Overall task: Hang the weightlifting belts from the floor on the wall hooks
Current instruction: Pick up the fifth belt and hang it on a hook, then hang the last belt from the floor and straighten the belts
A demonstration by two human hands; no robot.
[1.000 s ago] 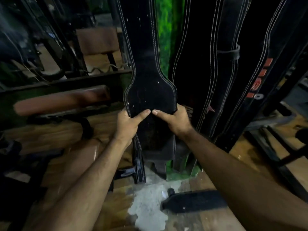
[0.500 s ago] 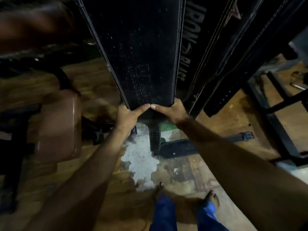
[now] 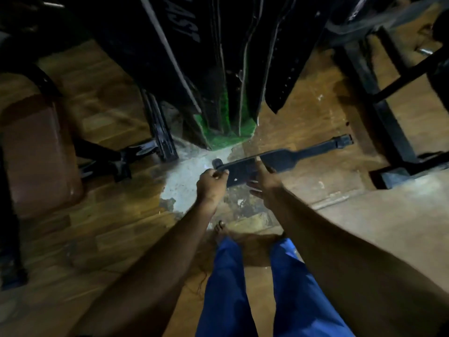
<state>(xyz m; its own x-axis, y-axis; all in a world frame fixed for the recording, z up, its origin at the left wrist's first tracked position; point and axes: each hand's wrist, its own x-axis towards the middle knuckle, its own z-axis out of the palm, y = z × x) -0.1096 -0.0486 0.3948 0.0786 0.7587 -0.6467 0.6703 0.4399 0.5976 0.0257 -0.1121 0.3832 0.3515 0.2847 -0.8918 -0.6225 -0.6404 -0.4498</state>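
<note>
A black weightlifting belt (image 3: 286, 158) lies flat on the wooden floor, its narrow strap end pointing right. My left hand (image 3: 211, 182) is at the belt's wide left end with its fingers curled on the edge. My right hand (image 3: 263, 184) hovers over the same wide part, fingers spread, one fingertip touching the top. Several black belts (image 3: 179, 52) hang down the green wall (image 3: 226, 136) just beyond, their lower ends close above the floor.
A brown padded bench (image 3: 36, 156) with black legs (image 3: 160, 132) stands at the left. A black metal rack frame (image 3: 381, 105) stands on the floor at the right. My bare feet and blue trousers (image 3: 230, 288) are just behind my hands.
Both hands have let go of the hanging belt and dropped to the belt on the floor. The view has tilted down, so the floor fills most of it.
</note>
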